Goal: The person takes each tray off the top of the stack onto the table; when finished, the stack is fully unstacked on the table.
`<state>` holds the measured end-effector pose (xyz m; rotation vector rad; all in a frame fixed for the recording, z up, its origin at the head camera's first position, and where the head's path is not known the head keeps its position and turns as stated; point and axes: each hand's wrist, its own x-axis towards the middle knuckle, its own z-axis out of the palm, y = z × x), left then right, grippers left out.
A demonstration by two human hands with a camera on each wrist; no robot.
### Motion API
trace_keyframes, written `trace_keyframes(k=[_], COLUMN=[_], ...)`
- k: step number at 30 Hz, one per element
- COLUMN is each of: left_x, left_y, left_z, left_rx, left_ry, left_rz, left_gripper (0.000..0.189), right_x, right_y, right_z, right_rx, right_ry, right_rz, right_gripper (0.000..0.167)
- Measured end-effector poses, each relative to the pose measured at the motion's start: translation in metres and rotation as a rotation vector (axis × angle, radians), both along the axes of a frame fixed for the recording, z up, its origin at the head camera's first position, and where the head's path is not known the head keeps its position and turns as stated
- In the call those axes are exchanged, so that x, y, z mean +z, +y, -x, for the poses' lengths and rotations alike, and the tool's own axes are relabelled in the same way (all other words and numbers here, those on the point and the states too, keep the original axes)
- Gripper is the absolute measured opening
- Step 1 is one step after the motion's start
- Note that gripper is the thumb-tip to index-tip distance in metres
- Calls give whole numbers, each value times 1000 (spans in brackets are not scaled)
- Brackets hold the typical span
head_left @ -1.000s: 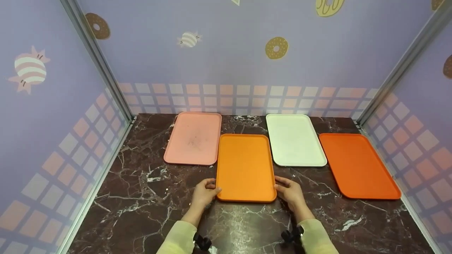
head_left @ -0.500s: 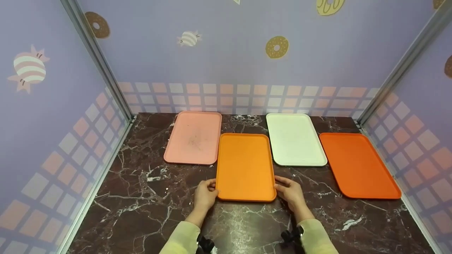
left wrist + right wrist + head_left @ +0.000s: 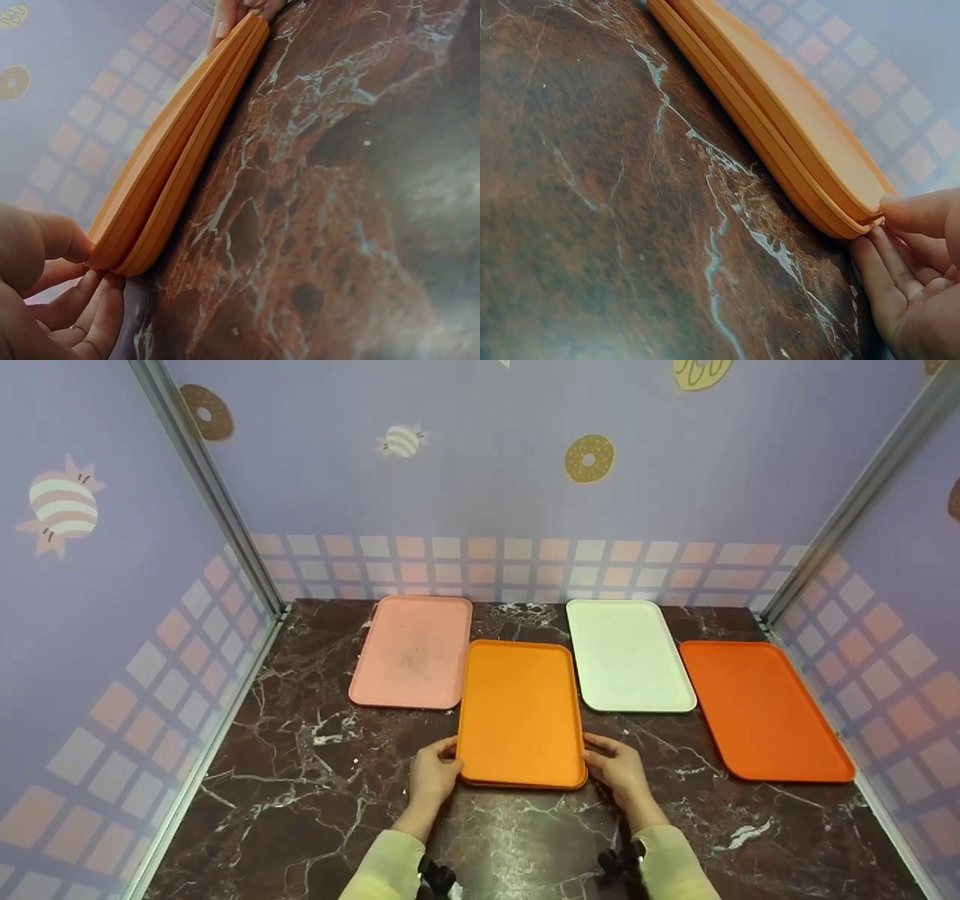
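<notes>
Two yellow-orange trays lie stacked at the middle of the counter. The upper tray is slightly raised at its left near corner, and a dark gap separates it from the lower tray in the left wrist view. My left hand pinches the upper tray's left edge, thumb at the rim and fingers beneath. At the right near corner my right hand pinches the rim with its thumb, its fingers against the side of the stack. In the right wrist view the upper tray sits closer to the lower one.
A pink tray with dark smudges lies behind on the left. A white tray and a red-orange tray lie to the right. Purple patterned walls enclose the dark marble counter at the back and sides.
The left hand has shifted its hold at the left edge. The upper tray has risen a little on the left and moved slightly left, exposing the lower tray's near edge. The right hand stays put.
</notes>
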<state>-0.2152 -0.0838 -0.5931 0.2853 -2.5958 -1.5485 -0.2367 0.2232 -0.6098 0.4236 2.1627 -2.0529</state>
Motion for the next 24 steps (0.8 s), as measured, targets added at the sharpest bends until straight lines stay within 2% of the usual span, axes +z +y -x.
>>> trace_keyframes(k=[10, 14, 17, 21, 24], left_x=[5, 6, 3, -1, -4], left_y=[-15, -24, -30, -33, -31], left_z=[2, 5, 5, 0, -8], left_rx=[32, 66, 138, 230, 237], left_ry=[23, 32, 11, -40, -79], left_rz=[-52, -164, -304, -511, -628], left_gripper=[42, 41, 38, 38, 45], right_x=[0, -1, -1, -1, -1], right_y=[0, -1, -1, -1, -2], right_z=[-1, 0, 0, -1, -2], right_rx=[-11, -18, -21, -23, -24], right_ry=[8, 14, 15, 22, 24], right_rz=[-9, -10, -22, -25, -24], right_gripper=[43, 42, 42, 42, 42])
